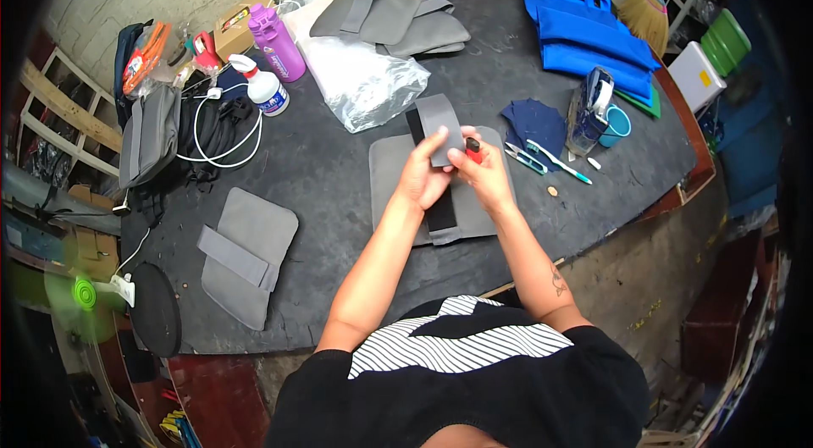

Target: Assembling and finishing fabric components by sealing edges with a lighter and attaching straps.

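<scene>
A grey padded panel (pixel 391 168) lies in front of me on the dark table, a black strip (pixel 442 215) running down its middle. Its grey strap (pixel 439 113) is raised at the far side, and my left hand (pixel 421 177) pinches it between thumb and fingers. My right hand (pixel 489 181) is closed round a small red object with a black end (pixel 473 149), its kind unclear; its thumb also presses on the strap's lower edge. Both hands are close together above the panel, hiding part of it.
Another strapped grey panel (pixel 250 253) lies to the left, several more (pixel 389 20) are stacked at the back. A spray bottle (pixel 267 92) and purple bottle (pixel 278 46) stand back left. Snips (pixel 527 160), a toothbrush (pixel 559 162), blue cup (pixel 616 124) and blue bags (pixel 584 29) are right.
</scene>
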`<state>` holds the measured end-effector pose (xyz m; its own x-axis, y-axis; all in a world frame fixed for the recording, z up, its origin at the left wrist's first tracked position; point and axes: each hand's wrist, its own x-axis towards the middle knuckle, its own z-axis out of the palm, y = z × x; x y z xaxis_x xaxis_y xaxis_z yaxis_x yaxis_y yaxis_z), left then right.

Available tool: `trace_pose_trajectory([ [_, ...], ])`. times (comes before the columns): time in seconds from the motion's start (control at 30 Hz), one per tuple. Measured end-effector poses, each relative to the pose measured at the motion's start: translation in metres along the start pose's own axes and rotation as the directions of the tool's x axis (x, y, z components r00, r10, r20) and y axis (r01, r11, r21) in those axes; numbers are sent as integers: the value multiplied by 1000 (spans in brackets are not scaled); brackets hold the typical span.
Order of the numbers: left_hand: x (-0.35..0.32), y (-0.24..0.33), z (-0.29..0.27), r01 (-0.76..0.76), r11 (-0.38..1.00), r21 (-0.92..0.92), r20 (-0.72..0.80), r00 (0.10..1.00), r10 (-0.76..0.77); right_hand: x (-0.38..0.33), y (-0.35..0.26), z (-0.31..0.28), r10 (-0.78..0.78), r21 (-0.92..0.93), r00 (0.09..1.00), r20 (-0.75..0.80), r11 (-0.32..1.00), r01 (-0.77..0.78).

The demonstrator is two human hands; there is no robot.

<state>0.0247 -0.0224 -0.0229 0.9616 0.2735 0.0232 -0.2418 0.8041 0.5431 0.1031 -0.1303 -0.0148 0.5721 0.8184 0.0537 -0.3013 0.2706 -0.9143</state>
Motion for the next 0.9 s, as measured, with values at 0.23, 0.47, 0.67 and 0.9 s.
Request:
trace_pose_trajectory([
  [0.23, 2, 16, 10, -125, 957, 261, 1, 992, 129, -7, 3, 0, -413, -622, 908, -77, 732, 280],
  [0.47, 6, 12, 3, -127, 984, 124, 40, 992, 123, -5, -2, 11, -461, -817, 885, -67, 535, 217],
  [0.67, 10, 9, -1, -98, 987, 131, 37, 995, 93, -1, 0, 10, -514, -843, 855, -68, 488, 227],
  [0.9, 7, 6, 1, -128, 987, 94, 70, 990, 122, -2, 6, 8, -450, -770, 884, -124, 606, 200],
])
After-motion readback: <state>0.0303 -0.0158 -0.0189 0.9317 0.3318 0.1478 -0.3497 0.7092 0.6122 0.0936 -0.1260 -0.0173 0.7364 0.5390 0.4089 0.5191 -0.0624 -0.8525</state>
